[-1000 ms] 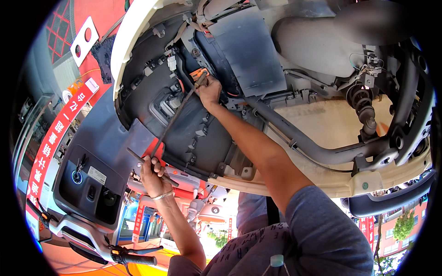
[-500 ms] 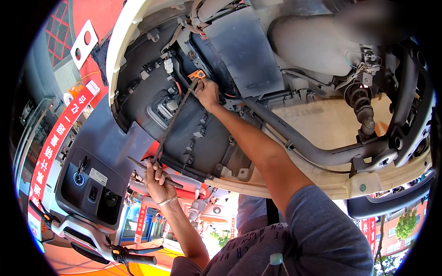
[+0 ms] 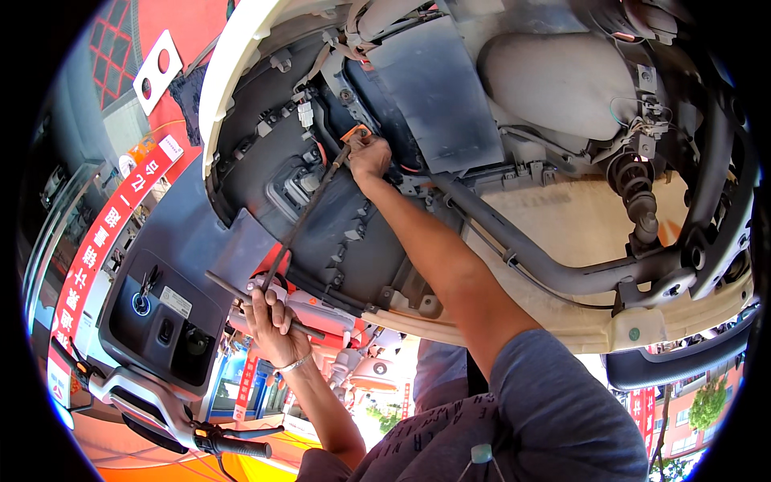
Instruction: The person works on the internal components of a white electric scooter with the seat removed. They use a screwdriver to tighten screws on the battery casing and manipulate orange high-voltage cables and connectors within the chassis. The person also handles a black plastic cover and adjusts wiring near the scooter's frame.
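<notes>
My left hand [image 3: 275, 325] has its fingers curled around the crossbar of a T-handle wrench [image 3: 315, 201], low in the middle of the view. From there the long dark shaft slants up and right into the opened scooter body. My right hand [image 3: 371, 156] is closed around the wrench's far end, beside a small orange bracket [image 3: 354, 132]. The fingers hide the wrench tip and whatever it meets. Just right of this hand lies a flat dark panel [image 3: 438, 92]. A white connector [image 3: 305, 114] sits to its upper left.
A thick frame tube [image 3: 522, 245] runs to the right, toward a coil-spring shock absorber [image 3: 634, 189]. The cream body shell [image 3: 554, 331] curves around the work space. At left are a grey front panel with keys [image 3: 143, 291] and a handlebar [image 3: 233, 446].
The view has shifted slightly, so the scooter appears a little further right. The wrench's crossbar shows more of its length, and my left fingers have changed position on it. My right hand stays beside the orange bracket.
</notes>
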`<state>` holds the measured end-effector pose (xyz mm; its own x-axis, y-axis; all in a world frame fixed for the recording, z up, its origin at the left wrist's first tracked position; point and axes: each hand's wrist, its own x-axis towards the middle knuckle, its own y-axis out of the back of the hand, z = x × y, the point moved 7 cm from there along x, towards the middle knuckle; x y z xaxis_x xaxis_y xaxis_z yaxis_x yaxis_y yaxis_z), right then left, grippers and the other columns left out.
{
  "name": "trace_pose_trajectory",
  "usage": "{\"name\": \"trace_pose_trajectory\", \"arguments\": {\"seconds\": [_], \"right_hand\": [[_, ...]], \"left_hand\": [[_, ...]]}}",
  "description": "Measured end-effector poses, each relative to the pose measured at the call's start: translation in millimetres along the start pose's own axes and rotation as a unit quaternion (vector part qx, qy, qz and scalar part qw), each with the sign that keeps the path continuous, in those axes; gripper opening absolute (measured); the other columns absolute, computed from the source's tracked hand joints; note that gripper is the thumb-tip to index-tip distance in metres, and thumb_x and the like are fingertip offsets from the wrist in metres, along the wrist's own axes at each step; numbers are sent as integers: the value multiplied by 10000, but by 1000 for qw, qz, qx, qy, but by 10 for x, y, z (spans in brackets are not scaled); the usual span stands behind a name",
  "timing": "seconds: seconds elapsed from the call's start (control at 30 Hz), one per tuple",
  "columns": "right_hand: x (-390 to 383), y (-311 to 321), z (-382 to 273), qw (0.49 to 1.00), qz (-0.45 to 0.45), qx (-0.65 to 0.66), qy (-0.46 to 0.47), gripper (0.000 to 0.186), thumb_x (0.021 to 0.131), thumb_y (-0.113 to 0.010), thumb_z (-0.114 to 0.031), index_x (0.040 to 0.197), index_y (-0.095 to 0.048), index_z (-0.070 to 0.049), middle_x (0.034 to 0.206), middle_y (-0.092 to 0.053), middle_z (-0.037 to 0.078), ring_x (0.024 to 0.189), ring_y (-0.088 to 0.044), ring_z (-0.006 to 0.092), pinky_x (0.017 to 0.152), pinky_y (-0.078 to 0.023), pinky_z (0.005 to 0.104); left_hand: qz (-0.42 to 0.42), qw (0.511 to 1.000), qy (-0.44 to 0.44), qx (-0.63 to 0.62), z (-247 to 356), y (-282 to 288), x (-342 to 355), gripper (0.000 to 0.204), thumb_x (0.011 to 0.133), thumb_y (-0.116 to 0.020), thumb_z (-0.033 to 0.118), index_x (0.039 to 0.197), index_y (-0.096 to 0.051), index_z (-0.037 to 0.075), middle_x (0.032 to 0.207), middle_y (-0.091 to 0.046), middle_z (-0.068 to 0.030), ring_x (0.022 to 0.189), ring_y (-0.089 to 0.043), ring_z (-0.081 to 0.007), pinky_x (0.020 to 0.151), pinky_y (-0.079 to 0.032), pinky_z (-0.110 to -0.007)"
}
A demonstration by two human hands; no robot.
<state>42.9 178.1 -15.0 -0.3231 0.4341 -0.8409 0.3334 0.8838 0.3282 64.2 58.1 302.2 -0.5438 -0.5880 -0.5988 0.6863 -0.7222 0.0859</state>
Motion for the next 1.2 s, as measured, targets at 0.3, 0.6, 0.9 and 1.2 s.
{"name": "trace_pose_trajectory", "arguments": {"seconds": [0.3, 0.6, 0.9, 1.2], "right_hand": [[-52, 39, -99, 1000, 11, -12, -2, 355, 787, -551, -327, 662, -565, 5, 657, -571, 198, 672, -565, 360, 594, -429, 442], [38, 1, 44, 997, -56, -44, -16, 519, 795, -480, -503, 668, -602, -15, 607, -571, 152, 581, -559, 315, 564, -428, 423], [-11, 279, -104, 959, -255, 66, -105, 123, 785, -470, -46, 695, -520, 22, 550, -543, 99, 387, -491, 125, 394, -472, 261], [-787, 463, -580, 889, -361, 104, -262, 422, 836, -483, -355, 876, -521, 63, 834, -607, 175, 710, -609, 197, 638, -519, 294]], "left_hand": [[21, 1000, -10, 12, 88, 0, -67, 138, 882, -430, 82, 927, -463, -45, 716, -476, -78, 439, -343, -27, 322, -309, -114], [-35, 989, -70, 126, 242, -268, -101, 74, 884, -436, 111, 907, -470, 49, 673, -461, -34, 385, -286, -20, 330, -228, -140], [-32, 991, -59, 111, 37, -289, -105, 67, 872, -460, 102, 876, -401, 71, 618, -463, -44, 369, -274, -36, 331, -198, -168], [-62, 993, -41, 92, -163, -448, -406, 138, 868, -472, 106, 884, -356, 33, 598, -459, -33, 413, -348, -34, 359, -263, -175]]}}
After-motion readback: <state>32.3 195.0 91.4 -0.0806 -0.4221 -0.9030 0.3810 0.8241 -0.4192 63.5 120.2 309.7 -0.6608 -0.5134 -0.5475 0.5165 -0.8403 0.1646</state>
